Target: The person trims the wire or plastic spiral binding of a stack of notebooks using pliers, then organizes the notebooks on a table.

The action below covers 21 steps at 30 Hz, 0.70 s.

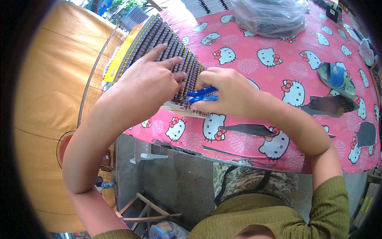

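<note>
A stack of spiral-bound books (153, 34) with dark coils lies at the table's left end, its coil edges facing up in close rows. Yellow covers (123, 53) show along its far-left side. My left hand (149, 79) rests on the coils with fingers spread. In my right hand (234, 89) are small blue-handled pliers (203, 95), fingers and thumb wrapped round the handles. The pliers point left at the near end of the coil rows, beside my left hand. Their jaw tips are hard to make out, so contact with a coil cannot be told.
The table has a torn pink cartoon-cat cover (246, 65). A clear plastic bag (270, 18) sits at the back, with more spiral-bound books (205, 7) beside it. A blue-green rounded object (337, 79) lies at right. Below are a white stool (145, 151) and a wooden stand (147, 217).
</note>
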Each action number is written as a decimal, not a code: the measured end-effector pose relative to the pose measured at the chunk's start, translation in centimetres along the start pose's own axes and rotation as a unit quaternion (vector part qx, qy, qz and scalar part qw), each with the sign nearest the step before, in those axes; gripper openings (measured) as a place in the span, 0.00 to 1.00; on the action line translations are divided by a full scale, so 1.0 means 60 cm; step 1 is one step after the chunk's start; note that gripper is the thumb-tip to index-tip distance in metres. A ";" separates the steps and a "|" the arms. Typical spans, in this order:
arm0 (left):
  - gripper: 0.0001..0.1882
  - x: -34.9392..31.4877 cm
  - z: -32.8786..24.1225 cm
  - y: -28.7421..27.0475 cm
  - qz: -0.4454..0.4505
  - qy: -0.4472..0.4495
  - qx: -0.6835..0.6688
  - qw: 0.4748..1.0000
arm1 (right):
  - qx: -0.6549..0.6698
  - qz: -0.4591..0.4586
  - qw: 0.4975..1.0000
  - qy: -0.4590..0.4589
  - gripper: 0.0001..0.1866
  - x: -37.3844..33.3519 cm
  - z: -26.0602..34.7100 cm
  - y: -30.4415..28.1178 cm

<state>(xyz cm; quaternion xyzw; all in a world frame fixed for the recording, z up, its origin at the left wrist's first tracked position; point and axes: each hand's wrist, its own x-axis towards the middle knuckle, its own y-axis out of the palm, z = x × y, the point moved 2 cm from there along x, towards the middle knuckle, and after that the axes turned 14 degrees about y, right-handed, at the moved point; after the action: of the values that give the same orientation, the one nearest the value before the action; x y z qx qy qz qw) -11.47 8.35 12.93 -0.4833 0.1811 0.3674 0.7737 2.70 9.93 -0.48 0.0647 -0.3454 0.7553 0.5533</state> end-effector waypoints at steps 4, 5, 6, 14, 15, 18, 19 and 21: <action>0.17 0.005 0.000 0.000 -0.021 0.008 0.014 1.000 | 0.285 0.334 0.810 0.387 0.30 0.025 -0.021 -0.005; 0.17 0.004 0.000 0.005 -0.057 0.014 0.019 0.998 | 0.242 0.314 0.838 0.374 0.30 0.024 -0.022 -0.005; 0.16 0.001 -0.002 0.007 -0.090 0.019 0.023 0.995 | 0.196 0.296 0.863 0.358 0.31 0.021 -0.019 -0.003; 0.15 0.008 -0.008 -0.004 0.024 -0.008 0.002 1.000 | -0.142 -0.094 0.981 -0.096 0.23 -0.024 0.004 0.002; 0.15 0.007 -0.006 -0.003 0.016 -0.009 -0.001 1.000 | -0.157 -0.123 0.973 -0.120 0.21 -0.021 0.008 0.004; 0.15 0.006 -0.006 0.001 0.015 -0.019 0.003 1.000 | 0.033 0.098 0.990 0.095 0.19 -0.004 0.001 -0.008; 0.16 0.010 -0.006 0.001 0.032 -0.017 -0.002 0.999 | 0.096 0.169 0.962 0.194 0.20 0.005 -0.002 -0.012; 0.16 0.018 -0.005 -0.008 0.066 -0.012 -0.009 0.998 | 0.213 0.295 0.851 0.377 0.25 0.020 -0.005 -0.019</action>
<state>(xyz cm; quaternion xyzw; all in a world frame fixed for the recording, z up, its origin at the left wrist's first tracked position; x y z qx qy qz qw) -10.38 8.37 12.40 -0.4733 0.2000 0.4246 0.7455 3.35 11.20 0.40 -0.2138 0.0566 0.9046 0.3644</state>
